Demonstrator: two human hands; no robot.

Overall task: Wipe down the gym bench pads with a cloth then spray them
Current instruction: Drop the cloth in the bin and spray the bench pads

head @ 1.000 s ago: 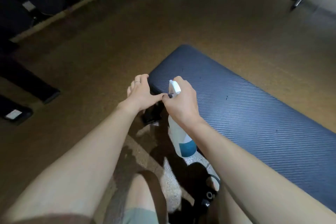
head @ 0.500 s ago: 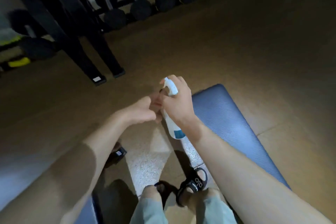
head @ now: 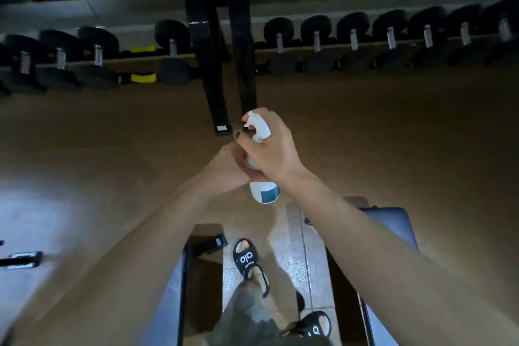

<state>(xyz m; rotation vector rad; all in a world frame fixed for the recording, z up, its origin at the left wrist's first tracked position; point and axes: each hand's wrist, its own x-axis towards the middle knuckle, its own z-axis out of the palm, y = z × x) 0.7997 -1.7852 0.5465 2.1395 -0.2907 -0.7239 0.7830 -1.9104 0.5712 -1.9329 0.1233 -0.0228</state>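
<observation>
I take the bottle (head: 262, 177) as the landmark; every position below is given from it.

Left of the bottle and lower in the frame, a blue pad (head: 168, 303) runs along the bottom edge, partly behind my left forearm. The left hand (head: 229, 167) comes in from that side with its fingers curled round the body of the bottle. Directly below the bottle are two black sandals on the floor; the nearer sandal (head: 248, 260) carries white lettering that reads "alo". The right hand (head: 273, 149) grips the neck from above, with the white spray head (head: 258, 126) standing out over its fingers. I cannot tell whether a finger rests on the trigger. Right of the bottle and lower, a second blue pad (head: 393, 227) shows past my right forearm. Beyond the bottle, a black rack (head: 222, 45) holds rows of dumbbells.

No cloth is visible, so I cannot confirm that wiping is done.

Hazards, in my judgement:
- The nozzle points away from both pads, toward the floor and rack. A pull now would wet the floor and create a slip risk for sandalled feet.
- Both hands crowd the neck. If they are twisting the head, it could come loose and spill liquid.
- The frame is dim and blurred at the left edge; aiming needs the head turned to a pad first.

The blue panel on the bottle is unreadable.
</observation>
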